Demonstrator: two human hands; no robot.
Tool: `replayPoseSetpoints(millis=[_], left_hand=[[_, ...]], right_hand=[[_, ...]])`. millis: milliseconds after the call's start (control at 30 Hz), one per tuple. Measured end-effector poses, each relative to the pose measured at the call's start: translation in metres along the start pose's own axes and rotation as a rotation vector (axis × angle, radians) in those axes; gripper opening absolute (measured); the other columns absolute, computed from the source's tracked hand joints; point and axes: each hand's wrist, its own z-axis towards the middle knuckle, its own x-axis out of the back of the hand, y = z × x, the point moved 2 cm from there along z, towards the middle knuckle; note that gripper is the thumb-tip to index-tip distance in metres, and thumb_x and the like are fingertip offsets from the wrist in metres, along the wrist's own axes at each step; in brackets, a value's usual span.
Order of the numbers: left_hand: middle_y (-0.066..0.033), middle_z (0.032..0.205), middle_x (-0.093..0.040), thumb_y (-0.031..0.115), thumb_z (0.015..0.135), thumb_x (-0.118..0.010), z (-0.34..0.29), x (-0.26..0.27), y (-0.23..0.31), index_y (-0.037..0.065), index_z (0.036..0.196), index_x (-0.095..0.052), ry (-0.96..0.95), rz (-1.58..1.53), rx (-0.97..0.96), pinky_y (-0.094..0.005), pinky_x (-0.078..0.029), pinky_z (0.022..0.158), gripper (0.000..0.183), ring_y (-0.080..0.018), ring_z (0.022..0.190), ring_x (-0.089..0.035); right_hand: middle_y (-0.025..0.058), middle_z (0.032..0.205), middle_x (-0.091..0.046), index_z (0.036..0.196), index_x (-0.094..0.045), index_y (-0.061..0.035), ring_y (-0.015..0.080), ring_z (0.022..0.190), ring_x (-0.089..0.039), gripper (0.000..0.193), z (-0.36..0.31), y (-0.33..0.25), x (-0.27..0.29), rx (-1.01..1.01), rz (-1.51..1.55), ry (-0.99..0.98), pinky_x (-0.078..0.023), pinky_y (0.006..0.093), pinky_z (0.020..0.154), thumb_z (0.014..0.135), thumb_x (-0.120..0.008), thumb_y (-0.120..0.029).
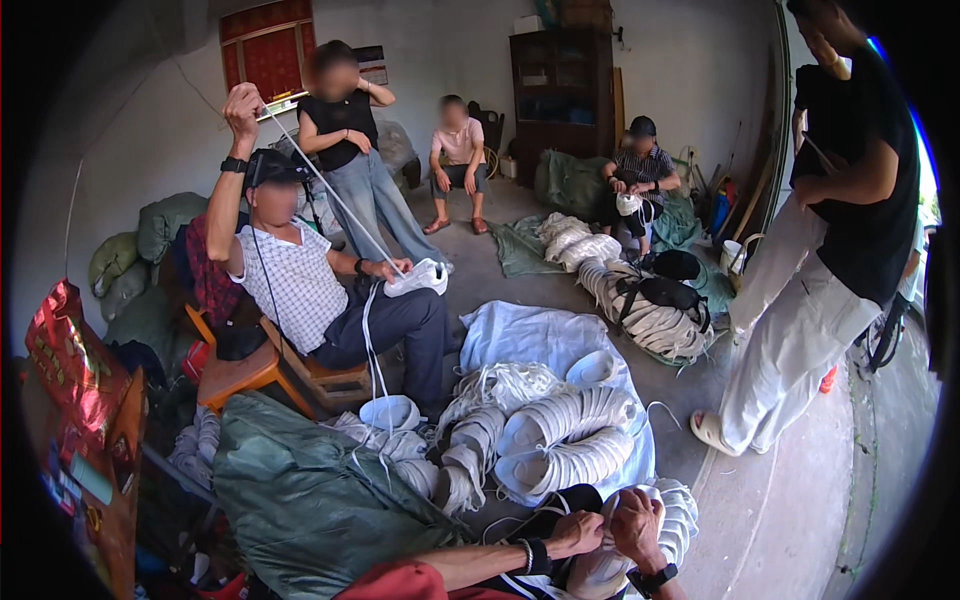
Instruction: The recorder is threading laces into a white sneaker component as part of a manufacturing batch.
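Note:
At the lower edge, my left hand [577,533] is closed in a fist or pinch beside a white shoe [598,577]; what its fingers hold is too small to make out. Close on its right, my right hand [638,522] curls its fingers down onto the shoe's upper part. The shoe is partly hidden under both hands. Behind my right hand runs a row of nested white shoes [680,515]. A thin white lace or cord [525,588] shows beside my left forearm.
Ahead, stacked white shoes [575,425] lie on a pale cloth [515,330]. A green sack [290,490] bulges at left. A seated person [300,270] pulls a long white cord from a shoe [418,278]. Another person [830,220] stands at right; more people are farther back.

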Motion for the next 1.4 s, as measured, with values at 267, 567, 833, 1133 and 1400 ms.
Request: replayPoseSetpoints(millis=[267, 567, 833, 1133, 1400], left_hand=[[-0.021, 0.083, -0.063, 0.02, 0.077, -0.05, 0.015, -0.001, -0.003, 0.004, 0.078, -0.062, -0.171, 0.057, 0.08, -0.0467, -0.049, 0.069, 0.02, -0.0375, 0.083, -0.061], [-0.022, 0.074, -0.061, 0.014, 0.075, -0.05, 0.013, 0.012, 0.005, 0.003, 0.075, -0.059, -0.063, 0.129, -0.096, -0.0481, -0.048, 0.064, 0.014, -0.0387, 0.074, -0.061], [-0.0219, 0.073, -0.061, 0.01, 0.074, -0.05, 0.008, 0.006, 0.008, 0.001, 0.077, -0.056, -0.084, 0.149, -0.125, -0.0486, -0.048, 0.062, 0.011, -0.0389, 0.072, -0.061], [-0.0219, 0.072, -0.061, 0.01, 0.075, -0.051, 0.002, -0.008, 0.005, 0.0, 0.079, -0.055, 0.026, 0.004, -0.098, -0.0483, -0.048, 0.059, 0.011, -0.039, 0.068, -0.061], [-0.018, 0.081, -0.059, 0.01, 0.072, -0.056, 0.001, 0.005, 0.018, 0.001, 0.087, -0.051, 0.036, 0.214, -0.222, -0.0444, -0.046, 0.065, 0.018, -0.0352, 0.077, -0.057]], right_hand=[[0.0097, 0.11, -0.057, 0.069, -0.067, -0.0092, 0.0289, 0.108, -0.049, 0.011, -0.007, 0.003, 0.001, -0.01, 0.02, -0.009, -0.031, 0.0449, 0.087, 0.058, -0.065, -0.011], [0.0093, 0.108, -0.058, 0.069, -0.068, -0.0111, 0.0287, 0.108, -0.05, 0.015, -0.008, 0.005, -0.002, -0.021, 0.01, 0.019, -0.032, 0.0439, 0.087, 0.055, -0.067, -0.01], [0.0097, 0.11, -0.059, 0.07, -0.069, -0.0115, 0.0286, 0.109, -0.05, 0.014, -0.01, 0.008, 0.001, -0.001, 0.005, 0.001, -0.031, 0.0443, 0.088, 0.056, -0.069, -0.013], [0.0096, 0.109, -0.059, 0.069, -0.069, -0.0113, 0.0281, 0.109, -0.05, 0.012, -0.01, 0.007, 0.002, -0.03, 0.058, -0.013, -0.03, 0.0454, 0.088, 0.058, -0.066, -0.013], [0.0094, 0.111, -0.059, 0.075, -0.071, -0.0144, 0.0279, 0.108, -0.05, 0.016, -0.01, 0.008, 0.001, 0.002, -0.03, -0.055, -0.031, 0.0442, 0.088, 0.06, -0.07, -0.02]])
